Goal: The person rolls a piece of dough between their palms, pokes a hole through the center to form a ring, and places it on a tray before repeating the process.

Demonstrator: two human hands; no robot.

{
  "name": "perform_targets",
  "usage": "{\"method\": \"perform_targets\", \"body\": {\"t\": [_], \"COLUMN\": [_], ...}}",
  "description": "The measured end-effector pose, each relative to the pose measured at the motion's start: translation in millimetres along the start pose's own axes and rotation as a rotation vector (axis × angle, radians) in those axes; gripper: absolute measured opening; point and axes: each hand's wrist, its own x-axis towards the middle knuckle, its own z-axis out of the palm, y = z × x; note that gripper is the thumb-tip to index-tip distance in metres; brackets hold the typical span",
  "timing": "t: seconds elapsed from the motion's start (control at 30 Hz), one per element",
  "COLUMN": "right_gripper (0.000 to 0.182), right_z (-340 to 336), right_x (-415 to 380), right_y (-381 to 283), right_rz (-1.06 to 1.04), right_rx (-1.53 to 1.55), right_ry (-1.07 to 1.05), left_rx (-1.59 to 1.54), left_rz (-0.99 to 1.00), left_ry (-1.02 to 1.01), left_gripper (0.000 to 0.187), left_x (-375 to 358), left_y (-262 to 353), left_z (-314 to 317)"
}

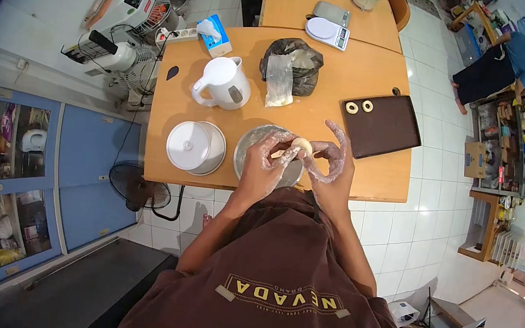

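Both of my hands are dusted with flour and meet over a metal bowl (250,143) at the table's front edge. Between their fingertips is a small pale piece of dough (303,145). My left hand (267,163) pinches it from the left, and my right hand (334,167) grips its right side, with one finger raised. To the right lies a dark brown tray (385,129); two dough rings (351,107) sit near its far left corner.
On the wooden table (335,73) stand a white pitcher (225,83), a white lidded tub (192,147), a black plastic bag (304,79), a tissue pack (215,36) and a white scale (326,32). Another person (515,62) bends by a shelf at the far right.
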Motion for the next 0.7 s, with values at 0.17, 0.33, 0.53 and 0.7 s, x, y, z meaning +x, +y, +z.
{"method": "perform_targets", "body": {"t": [0.17, 0.33, 0.53, 0.7], "right_gripper": [0.066, 0.061, 0.06, 0.063], "right_z": [-0.8, -0.7, -0.9, 3.4], "right_x": [3.1, 6.0, 7.0, 8.4], "right_y": [-0.1, 2.2, 11.7, 11.3], "right_rz": [-0.001, 0.05, 0.058, 0.096], "right_rx": [0.022, 0.093, 0.116, 0.225], "right_ry": [-0.025, -0.034, -0.038, -0.022], "left_rx": [0.057, 0.202, 0.353, 0.252], "left_rz": [0.038, 0.202, 0.146, 0.18], "left_ry": [0.004, 0.027, 0.044, 0.097], "left_gripper": [0.024, 0.026, 0.032, 0.034], "left_x": [2.6, 4.6, 3.0, 6.7], "left_y": [-11.0, -4.3, 2.5, 2.6], "left_z": [-0.8, 2.7, 4.1, 7.9]}}
